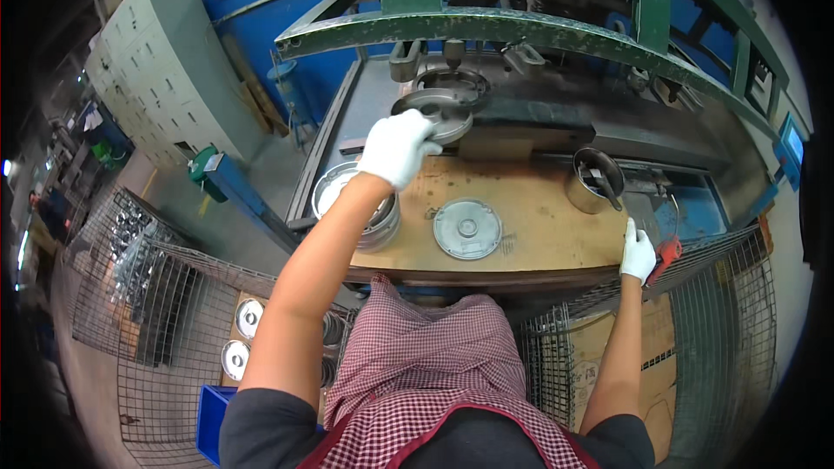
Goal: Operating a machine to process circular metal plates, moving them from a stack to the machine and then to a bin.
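My left hand (398, 149), in a white glove, reaches over the far side of the wooden bench. Its fingers are closed on the near rim of a round metal disc (450, 126), held tilted in front of the machine's round fixture (456, 80). Below it, a similar grey metal disc (467, 227) with a raised centre lies flat on the bench. A stack of round metal parts (379, 224) stands beside my left forearm. My right hand (638, 254), also gloved, is at the bench's right front edge with a finger stretched out, seemingly holding nothing. Close to it hangs a red-handled tool (667, 254).
A metal pot (587, 189) with a brush-like tool in it stands at the bench's right. The green machine frame (521, 28) crosses overhead. Wire mesh baskets (174, 330) flank me; metal discs (235, 360) lie at lower left near a blue bin (210, 421).
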Demonstrator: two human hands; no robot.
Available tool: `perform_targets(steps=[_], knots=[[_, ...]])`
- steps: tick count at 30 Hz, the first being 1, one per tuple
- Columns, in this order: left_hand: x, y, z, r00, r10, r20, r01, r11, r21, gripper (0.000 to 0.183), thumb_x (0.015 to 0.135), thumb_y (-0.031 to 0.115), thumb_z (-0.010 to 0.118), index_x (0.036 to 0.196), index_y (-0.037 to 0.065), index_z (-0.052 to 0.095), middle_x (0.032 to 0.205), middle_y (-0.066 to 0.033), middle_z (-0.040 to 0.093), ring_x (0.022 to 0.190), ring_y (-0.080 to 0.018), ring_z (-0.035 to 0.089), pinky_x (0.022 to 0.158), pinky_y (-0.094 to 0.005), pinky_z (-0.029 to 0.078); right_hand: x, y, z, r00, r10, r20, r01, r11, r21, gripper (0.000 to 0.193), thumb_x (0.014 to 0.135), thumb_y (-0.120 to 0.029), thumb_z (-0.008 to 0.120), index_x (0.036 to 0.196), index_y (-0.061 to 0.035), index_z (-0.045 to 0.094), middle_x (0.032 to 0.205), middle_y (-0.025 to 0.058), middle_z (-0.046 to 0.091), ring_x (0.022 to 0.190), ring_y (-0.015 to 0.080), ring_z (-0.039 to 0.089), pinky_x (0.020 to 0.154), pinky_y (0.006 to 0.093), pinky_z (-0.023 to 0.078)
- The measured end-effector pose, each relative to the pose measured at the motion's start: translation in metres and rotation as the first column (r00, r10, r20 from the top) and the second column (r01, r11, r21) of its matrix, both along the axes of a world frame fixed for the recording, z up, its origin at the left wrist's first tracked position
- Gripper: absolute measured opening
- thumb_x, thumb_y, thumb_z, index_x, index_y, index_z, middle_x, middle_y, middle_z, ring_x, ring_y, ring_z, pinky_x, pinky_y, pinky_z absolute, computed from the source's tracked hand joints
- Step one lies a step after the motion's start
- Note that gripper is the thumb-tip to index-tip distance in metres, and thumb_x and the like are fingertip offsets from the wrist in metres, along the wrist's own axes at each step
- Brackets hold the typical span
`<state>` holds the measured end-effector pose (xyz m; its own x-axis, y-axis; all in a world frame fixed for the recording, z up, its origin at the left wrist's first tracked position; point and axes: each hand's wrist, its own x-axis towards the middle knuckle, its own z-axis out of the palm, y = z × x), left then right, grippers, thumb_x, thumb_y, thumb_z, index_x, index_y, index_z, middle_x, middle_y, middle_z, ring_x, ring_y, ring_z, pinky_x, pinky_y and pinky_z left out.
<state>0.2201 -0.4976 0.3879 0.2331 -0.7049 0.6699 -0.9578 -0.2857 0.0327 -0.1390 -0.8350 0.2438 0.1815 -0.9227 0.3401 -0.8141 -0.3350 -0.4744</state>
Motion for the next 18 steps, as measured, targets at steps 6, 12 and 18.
perform_targets(steps=[6,12,18], knots=[[0.037,-0.077,-0.008,0.985,0.056,-0.164,-0.045,0.996,0.071,0.027,0.078,0.028,0.071,0.093,0.006,0.068,0.098,-0.0182,0.064,0.091,-0.0383,0.062,0.079,-0.0446,0.049,-0.002,0.003,-0.004,0.996,-0.089,0.021,0.091,0.990,-0.112,0.059,0.092,-0.057,0.046,0.086,-0.0039,0.069,0.086,0.0211,0.068,0.083,0.0392,0.064,0.074,0.0478,0.048],[0.083,-0.120,-0.017,0.948,0.197,-0.249,-0.163,0.975,0.152,0.028,0.083,0.032,0.066,0.093,0.006,0.069,0.099,-0.0185,0.064,0.098,-0.0377,0.059,0.084,-0.0439,0.047,0.000,0.001,-0.006,0.996,-0.077,0.037,0.081,0.990,-0.118,0.058,0.093,-0.056,0.046,0.084,-0.0034,0.068,0.084,0.0217,0.067,0.081,0.0407,0.062,0.072,0.0485,0.047],[0.106,-0.118,-0.030,0.991,-0.022,-0.131,0.026,0.999,0.026,0.026,0.085,0.029,0.065,0.088,0.003,0.068,0.092,-0.0205,0.063,0.087,-0.0387,0.061,0.078,-0.0449,0.048,0.001,0.000,-0.008,0.995,-0.076,0.068,0.086,0.981,-0.172,0.054,0.092,-0.052,0.050,0.079,-0.0046,0.070,0.076,0.0207,0.066,0.074,0.0402,0.063,0.067,0.0485,0.048]])
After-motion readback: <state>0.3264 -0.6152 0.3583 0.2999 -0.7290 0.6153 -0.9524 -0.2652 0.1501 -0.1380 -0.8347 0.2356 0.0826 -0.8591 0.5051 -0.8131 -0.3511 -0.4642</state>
